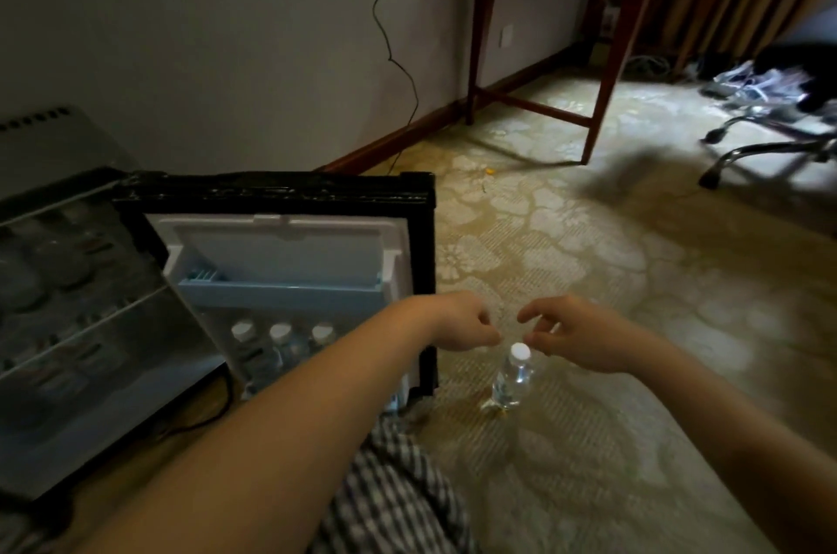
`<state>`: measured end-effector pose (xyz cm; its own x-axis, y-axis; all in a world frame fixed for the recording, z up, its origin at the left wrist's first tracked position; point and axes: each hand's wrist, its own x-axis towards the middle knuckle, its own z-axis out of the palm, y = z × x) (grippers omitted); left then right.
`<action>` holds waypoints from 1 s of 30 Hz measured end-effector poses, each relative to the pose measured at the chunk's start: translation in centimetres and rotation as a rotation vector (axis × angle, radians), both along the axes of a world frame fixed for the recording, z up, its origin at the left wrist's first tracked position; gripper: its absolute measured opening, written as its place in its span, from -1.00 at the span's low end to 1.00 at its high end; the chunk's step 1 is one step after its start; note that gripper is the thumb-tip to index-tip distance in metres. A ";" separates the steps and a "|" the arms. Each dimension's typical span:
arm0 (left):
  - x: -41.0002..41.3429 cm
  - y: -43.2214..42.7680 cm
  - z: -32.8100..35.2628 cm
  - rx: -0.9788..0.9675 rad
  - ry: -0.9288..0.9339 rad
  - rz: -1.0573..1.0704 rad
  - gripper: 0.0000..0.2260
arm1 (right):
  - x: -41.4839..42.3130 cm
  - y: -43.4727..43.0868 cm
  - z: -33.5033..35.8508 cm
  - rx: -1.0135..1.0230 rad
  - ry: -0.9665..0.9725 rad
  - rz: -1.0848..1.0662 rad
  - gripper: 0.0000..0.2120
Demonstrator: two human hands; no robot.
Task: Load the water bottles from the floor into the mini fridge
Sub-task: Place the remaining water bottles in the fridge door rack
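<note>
One clear water bottle [511, 379] with a white cap stands upright on the carpet, just right of the mini fridge's open door [290, 263]. My left hand [459, 322] hovers above and left of the cap, fingers curled, holding nothing. My right hand [575, 334] hovers above and right of the cap, fingers bent and apart, also holding nothing. Three white-capped bottles [281, 340] stand in the door's lower shelf. The mini fridge's interior [68, 304] at the left shows wire shelves with blurred bottles lying on them.
A wooden table [543, 32] stands against the wall at the back. An office chair base [765, 146] is at the far right. A black cable [398, 55] runs down the wall. Checked fabric on my leg [389, 494] lies at the bottom.
</note>
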<state>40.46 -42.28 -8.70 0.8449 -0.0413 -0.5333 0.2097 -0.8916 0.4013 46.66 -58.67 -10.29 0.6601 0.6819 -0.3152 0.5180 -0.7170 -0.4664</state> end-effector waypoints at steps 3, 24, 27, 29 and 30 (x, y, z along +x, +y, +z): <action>2.2 -2.3 -2.1 0.132 0.036 -0.018 -0.64 | 1.8 -2.3 -2.2 -0.028 0.038 -0.074 -0.66; 6.1 -7.0 -20.7 -0.485 0.111 0.680 -0.44 | 7.5 0.6 -18.1 -0.202 0.027 -0.171 -0.49; 6.6 -7.1 -21.5 -0.535 0.092 0.687 -0.48 | 7.8 1.2 -19.2 -0.223 0.017 -0.141 -0.46; 7.4 -6.9 -22.6 -0.558 0.119 0.680 -0.48 | 8.2 1.8 -20.1 -0.230 0.004 -0.132 -0.47; 7.8 -6.9 -23.0 -0.572 0.146 0.673 -0.47 | 8.4 2.0 -20.4 -0.239 -0.001 -0.136 -0.48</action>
